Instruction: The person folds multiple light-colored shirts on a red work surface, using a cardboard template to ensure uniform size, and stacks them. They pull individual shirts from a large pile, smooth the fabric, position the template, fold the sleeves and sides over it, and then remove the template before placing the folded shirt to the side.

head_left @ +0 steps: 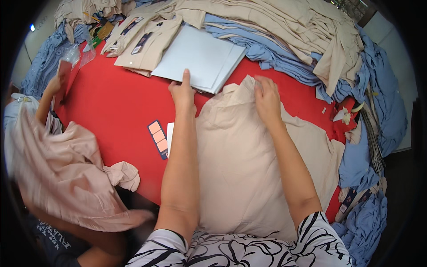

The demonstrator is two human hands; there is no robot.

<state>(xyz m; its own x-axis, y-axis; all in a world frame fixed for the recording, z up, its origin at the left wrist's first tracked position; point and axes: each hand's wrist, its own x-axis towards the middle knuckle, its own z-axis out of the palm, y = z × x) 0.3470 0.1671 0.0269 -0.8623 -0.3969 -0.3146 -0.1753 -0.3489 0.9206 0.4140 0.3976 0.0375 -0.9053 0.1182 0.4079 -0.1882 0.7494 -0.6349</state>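
A large beige garment (240,151) lies spread over the red table in front of me and hangs down to my lap. My right hand (268,101) is at its far edge, with bent fingers closed on the raised cloth. Farther off, my left hand (182,94) reaches the near edge of a stack of pale white card sheets (195,55). One digit lies on top of the sheets, and the other fingers are mostly hidden at the edge. Beside my left forearm lies a dark strip with pink labels (158,136), next to a partly covered white card (170,133).
Folded beige shirts with tags (149,46) lie left of the sheets. Beige (284,22) and blue garments (280,51) are heaped along the far edge. At left, another person's hand (54,84) holds a flat reddish piece; a blurred pink garment (66,160) lies near them on the red table (106,102).
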